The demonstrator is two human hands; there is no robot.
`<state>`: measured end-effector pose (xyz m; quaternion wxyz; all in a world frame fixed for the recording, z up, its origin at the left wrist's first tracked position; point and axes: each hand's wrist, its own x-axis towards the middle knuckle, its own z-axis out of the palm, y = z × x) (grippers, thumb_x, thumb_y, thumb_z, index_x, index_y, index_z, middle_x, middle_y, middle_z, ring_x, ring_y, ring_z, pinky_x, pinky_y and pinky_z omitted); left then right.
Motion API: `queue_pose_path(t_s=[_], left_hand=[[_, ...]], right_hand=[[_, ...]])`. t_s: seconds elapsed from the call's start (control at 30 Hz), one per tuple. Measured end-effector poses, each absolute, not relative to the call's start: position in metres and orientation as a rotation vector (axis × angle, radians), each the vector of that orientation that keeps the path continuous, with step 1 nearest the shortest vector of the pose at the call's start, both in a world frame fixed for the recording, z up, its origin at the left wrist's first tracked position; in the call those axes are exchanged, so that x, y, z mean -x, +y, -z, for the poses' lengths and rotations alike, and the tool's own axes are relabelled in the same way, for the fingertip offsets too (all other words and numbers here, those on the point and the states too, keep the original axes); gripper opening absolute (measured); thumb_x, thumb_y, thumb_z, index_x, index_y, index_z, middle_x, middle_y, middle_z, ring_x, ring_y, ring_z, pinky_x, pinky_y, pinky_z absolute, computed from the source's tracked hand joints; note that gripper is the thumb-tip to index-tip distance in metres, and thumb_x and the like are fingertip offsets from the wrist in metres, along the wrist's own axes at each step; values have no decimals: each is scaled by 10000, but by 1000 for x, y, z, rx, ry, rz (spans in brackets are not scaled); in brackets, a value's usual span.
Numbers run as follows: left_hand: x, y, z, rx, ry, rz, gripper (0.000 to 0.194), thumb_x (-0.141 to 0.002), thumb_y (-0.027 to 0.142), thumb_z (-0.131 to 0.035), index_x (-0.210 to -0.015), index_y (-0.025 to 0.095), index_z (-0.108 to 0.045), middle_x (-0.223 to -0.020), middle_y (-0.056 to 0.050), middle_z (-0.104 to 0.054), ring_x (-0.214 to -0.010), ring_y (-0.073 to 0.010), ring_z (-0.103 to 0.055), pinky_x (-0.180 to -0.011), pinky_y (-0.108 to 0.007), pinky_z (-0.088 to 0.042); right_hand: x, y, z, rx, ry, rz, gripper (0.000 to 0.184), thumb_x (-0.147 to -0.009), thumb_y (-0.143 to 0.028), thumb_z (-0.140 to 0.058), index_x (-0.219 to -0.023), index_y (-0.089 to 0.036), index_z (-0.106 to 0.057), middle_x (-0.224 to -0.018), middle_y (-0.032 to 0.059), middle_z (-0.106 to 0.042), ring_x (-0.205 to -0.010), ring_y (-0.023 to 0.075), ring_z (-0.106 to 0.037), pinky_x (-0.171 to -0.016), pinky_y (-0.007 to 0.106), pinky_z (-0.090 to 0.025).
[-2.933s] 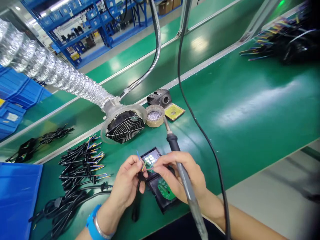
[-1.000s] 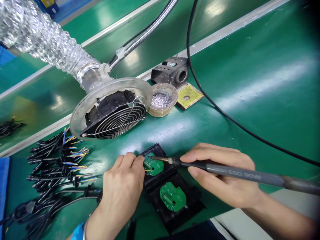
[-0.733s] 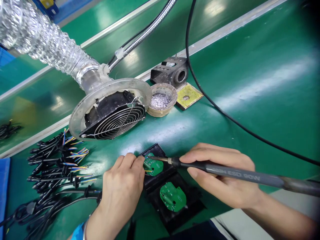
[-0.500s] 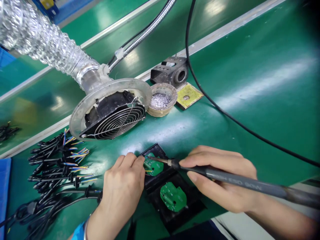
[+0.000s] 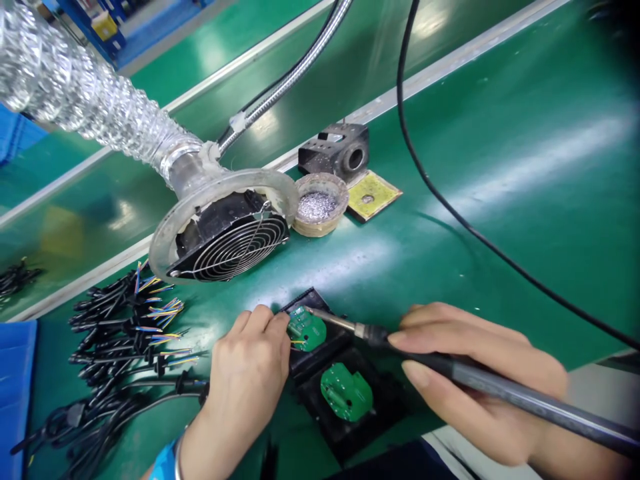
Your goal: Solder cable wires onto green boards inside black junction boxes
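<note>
Soldering iron point(image 5: 515, 392): enters from near right, runs obliquely to far left, tip over the far board's far edge. Contact between tip and board can't be told.

Right hand point(image 5: 500, 427), near right: grasping the iron's handle pen-fashion, thumb on near side, fingers on far side.

Left hand point(image 5: 253, 363), near left: back of hand up, blue band point(image 5: 164, 465) at wrist. Fingers lowered at left edge of black fixture point(image 5: 380, 400); fingertips hidden, so can't tell what, if anything, they pinch. Yellow wire ends show just beside them, against the far board.

Fixture: two black sections, a green board in each. Near board point(image 5: 346, 393) lies flat, apart from both hands. Far board point(image 5: 311, 333) sits farther left, partly behind left-hand fingers.

Left side of bench: heap of black cords point(image 5: 113, 333), coloured wire ends pointing right; blue bin point(image 5: 15, 387) beyond them to the left.

Farther: round fan point(image 5: 243, 247) under silver duct point(image 5: 110, 113). To its right, round dish point(image 5: 320, 230) of silvery bits, then yellow sponge point(image 5: 377, 193); dark iron stand point(image 5: 333, 153) just behind.

Farthest, upper left: blue shelving point(image 5: 150, 40).
</note>
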<state>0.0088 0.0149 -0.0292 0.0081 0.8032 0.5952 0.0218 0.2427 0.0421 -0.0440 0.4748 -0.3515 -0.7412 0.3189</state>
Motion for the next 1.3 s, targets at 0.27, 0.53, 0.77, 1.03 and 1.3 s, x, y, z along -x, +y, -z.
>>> queue_pose_path(t_s=[0.27, 0.53, 0.77, 1.03, 1.3], left_hand=[[-5, 21, 19, -2254, 1785, -143, 119, -860, 192, -557, -903, 226, -662, -848, -15, -623, -752, -187, -600, -610, -289, -433], [0, 27, 18, -2106, 1672, -216, 177, -899, 189, -494, -908, 246, -661, -867, 1, -604, -775, -153, -597, -670, -276, -443], [-1, 25, 25, -2237, 1713, -173, 210, -922, 173, -479, -993, 260, -657, -871, 4, -602, -775, -165, -595, -648, -281, -442], [-6, 23, 27, -2300, 1773, -82, 222, -931, 145, -445, -992, 245, -634, -880, -7, -578, -760, -179, -593, -634, -296, -469], [-3, 20, 31, -2306, 1743, -173, 234, -922, 141, -466, -1030, 255, -640, -870, 0, -590, -739, -168, -598, -635, -290, -487]], right_hand=[[-235, 38, 49, 941, -1685, -749, 260, -746, -43, -621, -929, -227, -627, -686, 6, -620, -561, 141, -610, -468, 251, -506], [-234, 40, 49, 931, -1696, -840, 237, -761, -37, -604, -924, -209, -626, -715, 3, -620, -561, 116, -591, -473, 231, -489], [-233, 45, 50, 947, -1755, -940, 178, -777, -58, -585, -886, -195, -622, -693, -20, -614, -547, 76, -570, -491, 187, -475], [-233, 41, 59, 957, -1728, -974, 176, -783, -79, -602, -908, -200, -632, -698, -24, -621, -553, 80, -568, -503, 203, -462], [-233, 44, 52, 936, -1766, -948, 191, -776, -51, -582, -895, -194, -623, -686, -22, -634, -539, 72, -584, -496, 178, -483]])
